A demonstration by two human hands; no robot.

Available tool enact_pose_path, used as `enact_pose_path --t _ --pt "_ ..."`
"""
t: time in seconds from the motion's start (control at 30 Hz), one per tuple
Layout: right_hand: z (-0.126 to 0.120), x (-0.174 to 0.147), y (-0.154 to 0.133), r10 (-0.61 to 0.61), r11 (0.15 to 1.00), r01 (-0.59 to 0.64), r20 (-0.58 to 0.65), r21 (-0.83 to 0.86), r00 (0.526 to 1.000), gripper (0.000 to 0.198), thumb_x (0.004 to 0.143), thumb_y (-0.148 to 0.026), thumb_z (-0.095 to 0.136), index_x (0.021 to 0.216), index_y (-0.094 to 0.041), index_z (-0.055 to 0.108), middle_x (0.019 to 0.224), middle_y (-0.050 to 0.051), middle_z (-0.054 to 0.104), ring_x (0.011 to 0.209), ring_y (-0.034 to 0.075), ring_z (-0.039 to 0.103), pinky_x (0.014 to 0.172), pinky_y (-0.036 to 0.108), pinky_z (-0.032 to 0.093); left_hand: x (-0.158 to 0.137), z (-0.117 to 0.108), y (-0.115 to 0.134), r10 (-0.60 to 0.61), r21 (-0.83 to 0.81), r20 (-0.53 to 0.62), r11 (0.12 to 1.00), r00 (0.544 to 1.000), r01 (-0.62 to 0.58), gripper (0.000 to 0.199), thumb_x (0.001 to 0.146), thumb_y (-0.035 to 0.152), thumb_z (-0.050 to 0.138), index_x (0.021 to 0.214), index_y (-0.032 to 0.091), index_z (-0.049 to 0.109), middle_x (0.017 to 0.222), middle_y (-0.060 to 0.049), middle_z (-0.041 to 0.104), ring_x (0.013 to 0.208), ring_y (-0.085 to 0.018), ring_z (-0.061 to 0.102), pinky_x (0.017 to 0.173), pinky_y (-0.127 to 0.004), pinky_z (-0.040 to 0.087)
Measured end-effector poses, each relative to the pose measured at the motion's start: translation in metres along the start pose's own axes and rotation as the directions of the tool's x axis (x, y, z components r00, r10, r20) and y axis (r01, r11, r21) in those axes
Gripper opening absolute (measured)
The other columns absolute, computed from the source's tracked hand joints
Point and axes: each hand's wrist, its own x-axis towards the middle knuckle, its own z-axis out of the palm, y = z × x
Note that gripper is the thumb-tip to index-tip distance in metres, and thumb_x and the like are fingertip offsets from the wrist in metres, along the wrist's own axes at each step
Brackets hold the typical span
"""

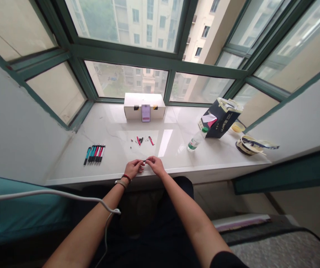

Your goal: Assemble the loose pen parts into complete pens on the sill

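Close to the front edge of the white windowsill (115, 169), my left hand (133, 168) and my right hand (156, 165) meet fingertip to fingertip. Both pinch a small dark pen part (144, 160) between them; fingers partly cover it, so its exact shape is hard to tell. Just beyond the hands lie a red pen barrel (138, 140), dark pen parts (141, 140) and another red pen piece (151, 140), with several tiny bits around them. To the left, several assembled pens (95, 154) in blue, red and white with black grips lie side by side in a row.
At the window, a phone (145, 113) leans on a white box (132, 107). Rightward stand a green-capped plastic bottle (195, 141), a dark paper bag (221, 120) and a food bowl (245, 148) with utensils across it. A white cable (65, 193) crosses near my left forearm.
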Motion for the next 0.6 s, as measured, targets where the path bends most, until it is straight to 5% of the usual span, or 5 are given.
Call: enact_pose_path --t 0.6 --pt "0.0011 -0.0001 -0.0004 0.009 1.000 -0.009 -0.013 0.001 1.000 0.022 0.080 -0.041 0.068 0.087 -0.021 0.068 0.084 0.003 0.073 0.081 0.019 0.066 0.079 0.031 0.052 -0.0004 0.0010 0.0021 0.000 -0.014 0.023 1.000 1.000 0.000 0.052 0.072 0.064 0.071 0.087 0.014 0.068 0.081 -0.009 0.074 0.066 -0.018 0.070 0.052 -0.027 0.059"
